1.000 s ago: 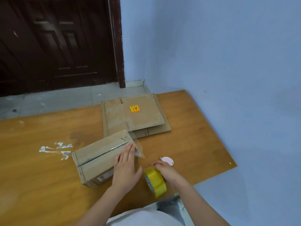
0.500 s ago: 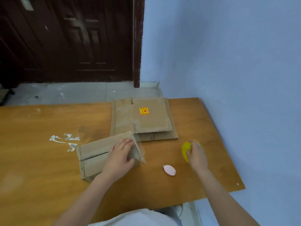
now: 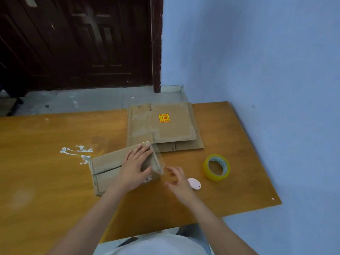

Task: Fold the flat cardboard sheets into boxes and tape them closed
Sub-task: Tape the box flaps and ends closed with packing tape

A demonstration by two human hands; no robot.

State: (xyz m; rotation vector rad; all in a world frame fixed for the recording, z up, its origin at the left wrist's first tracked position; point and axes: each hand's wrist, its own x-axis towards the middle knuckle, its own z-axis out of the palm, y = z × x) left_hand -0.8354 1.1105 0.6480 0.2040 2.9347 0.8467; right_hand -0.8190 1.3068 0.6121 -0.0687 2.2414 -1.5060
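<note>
Wooden table (image 3: 55, 144), dark door (image 3: 82, 43), blue wall (image 3: 257, 61).

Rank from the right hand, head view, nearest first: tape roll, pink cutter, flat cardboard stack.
From the right hand:
1. Pink cutter, just right of the fingers.
2. Tape roll, farther right, lying flat.
3. Flat cardboard stack, at the table's far edge.

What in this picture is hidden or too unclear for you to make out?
Head view, the only one:
- Sticker on the flat sheets: its print is too small to read.
- Box: the left hand covers part of its top and seam, and its far side faces away.
- Right hand: blurred, so whether it touches the tape tail is unclear.
- Pink object: partly behind the right hand, too small to identify.
- Table: cut off at the left edge.
</note>
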